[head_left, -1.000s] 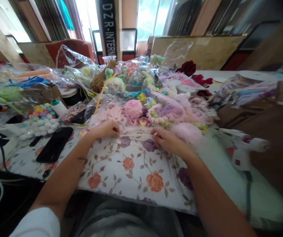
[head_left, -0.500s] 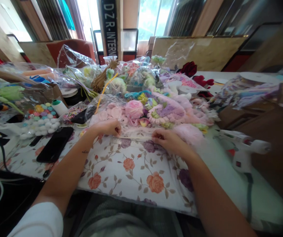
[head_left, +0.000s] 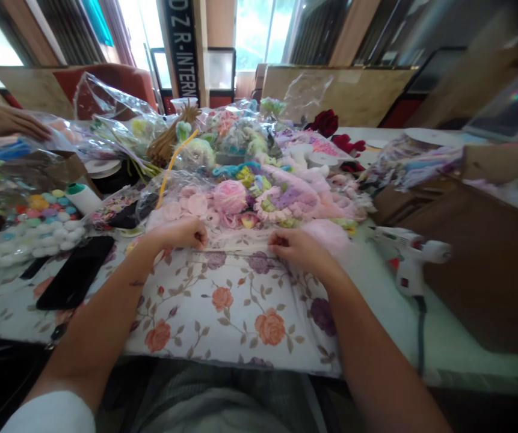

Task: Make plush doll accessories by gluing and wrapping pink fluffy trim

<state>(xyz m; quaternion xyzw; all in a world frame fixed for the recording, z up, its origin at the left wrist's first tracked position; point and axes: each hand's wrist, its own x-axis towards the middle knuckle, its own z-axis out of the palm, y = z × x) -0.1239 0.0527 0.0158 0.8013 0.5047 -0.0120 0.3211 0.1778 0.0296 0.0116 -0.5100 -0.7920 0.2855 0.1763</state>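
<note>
A thin pale strip (head_left: 236, 248), perhaps ribbon or cord, stretches sideways just above the flowered cloth (head_left: 240, 300). My left hand (head_left: 185, 233) pinches its left end, fingers closed. At the other end my right hand (head_left: 295, 246) is closed on it with thumb and fingertips. Close behind the hands lies a heap of pink fluffy and knitted pieces, among them a pink yarn ball (head_left: 230, 196). A pale pink fluffy tuft (head_left: 326, 236) sits beside my right hand.
On the right are a white glue gun (head_left: 410, 258) and a brown box (head_left: 479, 258). A black phone (head_left: 77, 272), white pompoms (head_left: 51, 237) and a thread spool (head_left: 83, 198) lie left. Another person's hand (head_left: 12, 122) reaches over plastic wrapping at far left.
The view has swung a little to the right, so things sit further left. Another person's hand shows clearly at far left. Both my hands keep their pinch on the strip.
</note>
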